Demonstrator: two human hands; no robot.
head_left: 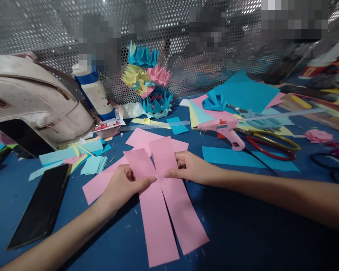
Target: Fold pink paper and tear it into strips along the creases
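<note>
Two long pink paper strips hang side by side between my hands, fanning apart toward the near edge. My left hand (127,180) pinches the left paper strip (158,226), thumb on its face and fingers behind. The right paper strip (183,214) is pinched the same way by my right hand (186,167). Their upper parts nearly touch, with a narrow gap between them. Beneath and behind lie more pink paper strips (97,184) on the blue table (107,241). My fingertips behind the paper are hidden.
A pink glue gun (224,128) and red-and-yellow-handled scissors (271,145) lie at right. Folded paper flowers (157,99) stand against the perforated metal screen (172,22). At left are a dark phone (42,205), small light-blue paper pieces (93,165), a bottle (94,92) and a backpack (36,98).
</note>
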